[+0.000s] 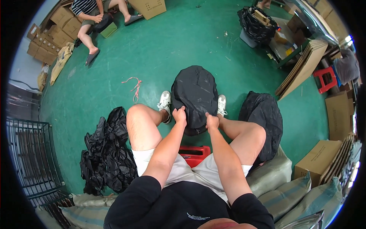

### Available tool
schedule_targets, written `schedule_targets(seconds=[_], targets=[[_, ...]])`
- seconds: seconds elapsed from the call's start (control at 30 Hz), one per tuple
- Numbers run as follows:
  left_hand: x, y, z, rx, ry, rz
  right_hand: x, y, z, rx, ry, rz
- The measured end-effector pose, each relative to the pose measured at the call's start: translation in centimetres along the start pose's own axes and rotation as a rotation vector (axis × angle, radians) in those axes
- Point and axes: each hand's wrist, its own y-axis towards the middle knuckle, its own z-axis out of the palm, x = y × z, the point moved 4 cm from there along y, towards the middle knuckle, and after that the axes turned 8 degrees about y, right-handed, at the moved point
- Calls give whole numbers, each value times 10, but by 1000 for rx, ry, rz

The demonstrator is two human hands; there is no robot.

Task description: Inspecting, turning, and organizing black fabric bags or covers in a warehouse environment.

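Observation:
Between my white shoes stands a round, bulky thing wrapped in a black fabric cover. My left hand is closed on the cover's near left edge. On its near right edge, my right hand pinches the same fabric. What lies under the cover is hidden. To my left, a crumpled heap of loose black fabric lies on the floor. Beside my right leg sits another rounded black bundle, partly hidden by my knee.
A red plastic stool is beneath me. Pink string lies on the green floor. Stuffed woven sacks and cartons crowd the right. A black metal rack stands left. Another person sits far left near stacked boxes.

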Motion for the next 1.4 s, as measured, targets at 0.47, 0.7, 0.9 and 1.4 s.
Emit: schedule_targets(seconds=[0.47,0.7,0.9,1.4], targets=[[5,30,-33,-122,19,-25,36,86,19,-123,-120,-257],[-12,7,-10,-58,132,45,-28,103,0,-278,-185,-308],[1,40,-45,-202,530,-35,37,48,5,-278,28,-503],[-98,160,52,-22,793,510,17,32,3,-331,-314,-250]])
